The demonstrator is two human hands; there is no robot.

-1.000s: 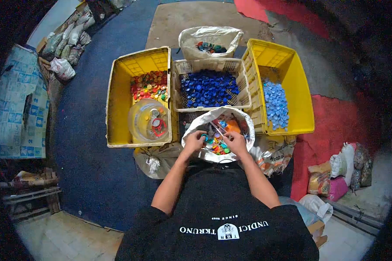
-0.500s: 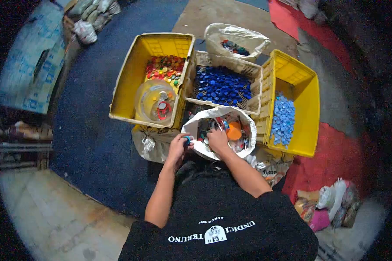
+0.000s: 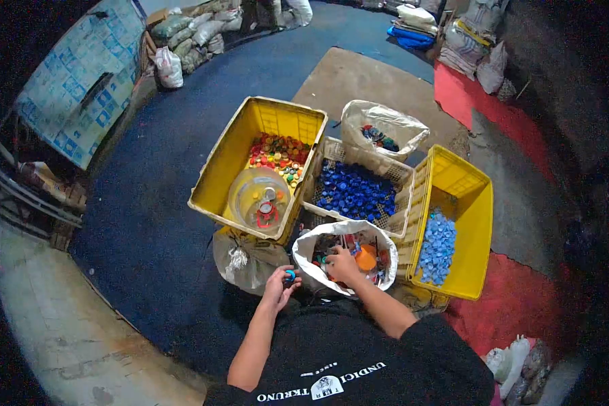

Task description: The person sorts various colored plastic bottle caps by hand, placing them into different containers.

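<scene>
Facing upward, the white sack [image 3: 307,264] gapes; right hand [image 3: 344,266] inside.

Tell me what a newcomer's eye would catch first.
Probably the heap of dark blue caps in the white crate at the centre, between a left yellow bin holding red and yellow caps and a right yellow bin holding pale blue caps. In front, an orange piece stands out in the open white sack, where the right hand reaches in. The left hand holds a blue cap outside the sack.
</scene>
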